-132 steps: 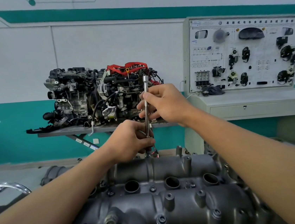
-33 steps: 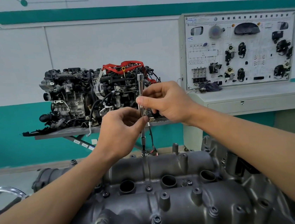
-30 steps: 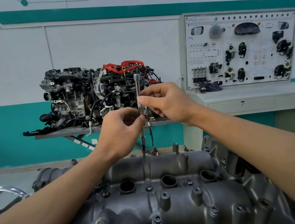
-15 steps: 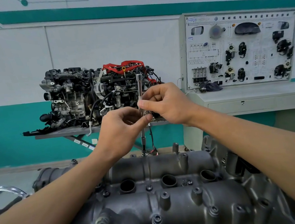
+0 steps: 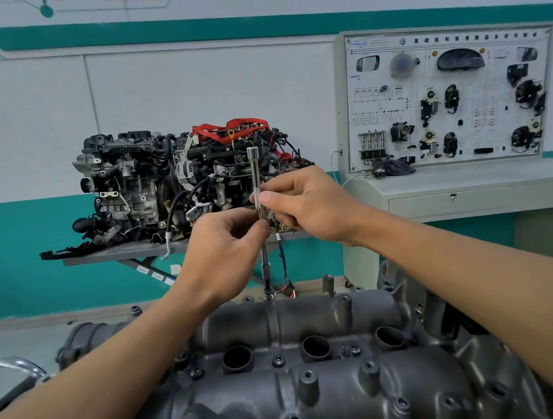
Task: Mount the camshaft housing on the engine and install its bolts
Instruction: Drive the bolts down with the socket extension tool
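Note:
The dark grey camshaft housing (image 5: pixel 324 397) sits on the engine and fills the lower part of the view, with three round bores along its middle and several bolts seated in it. A slim silver extension bar (image 5: pixel 254 163) stands upright with its lower tip on a bolt (image 5: pixel 269 294) at the housing's far edge. My right hand (image 5: pixel 305 202) pinches the knurled part of the bar between thumb and fingers. Just below, my left hand (image 5: pixel 227 246) pinches the bar with its thumb and fingertips.
Behind, a complete engine with a red cover (image 5: pixel 175 183) rests on a grey lift table (image 5: pixel 118 255). A training panel (image 5: pixel 448 96) with car electrical parts stands on a grey cabinet (image 5: pixel 483 192) at the right. A chrome curved rail (image 5: pixel 6 364) shows at the far left.
Since 4.4 s ago my left hand has come up from low on the bar, near the housing, to just under my right hand. Over the last second both hands stay on the bar, fingers shifting slightly.

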The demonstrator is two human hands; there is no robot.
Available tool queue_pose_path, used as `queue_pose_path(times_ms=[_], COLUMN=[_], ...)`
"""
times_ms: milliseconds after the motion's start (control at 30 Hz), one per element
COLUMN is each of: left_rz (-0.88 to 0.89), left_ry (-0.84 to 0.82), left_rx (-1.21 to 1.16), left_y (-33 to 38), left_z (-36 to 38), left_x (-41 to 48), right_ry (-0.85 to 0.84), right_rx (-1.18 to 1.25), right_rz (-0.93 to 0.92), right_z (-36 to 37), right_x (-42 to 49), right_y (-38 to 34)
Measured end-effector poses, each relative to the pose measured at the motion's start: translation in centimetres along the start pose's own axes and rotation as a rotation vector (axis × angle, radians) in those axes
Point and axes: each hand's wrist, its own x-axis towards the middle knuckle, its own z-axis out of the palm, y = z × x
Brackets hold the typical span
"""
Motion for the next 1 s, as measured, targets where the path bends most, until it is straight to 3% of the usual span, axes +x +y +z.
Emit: queue_pose_path(times_ms=[500,800,1000], left_rz=[-0.007,0.011,-0.017], left_ry=[0.084,-0.046,0.052], left_rx=[0.066,0.013,0.06], left_y=[-0.34,-0.12,-0.33], left_z=[-0.2,0.02,-0.24], left_x=[0.27,0.0,0.12], right_ry=[0.113,-0.022,0.073], right_rx=[-0.055,0.019,-0.058], right_rz=[-0.048,-0.012,-0.062], right_z=[0.02,0.67,0.53], right_x=[0.0,-0.31,-0.16], right_y=[0.19,-0.09,0.07])
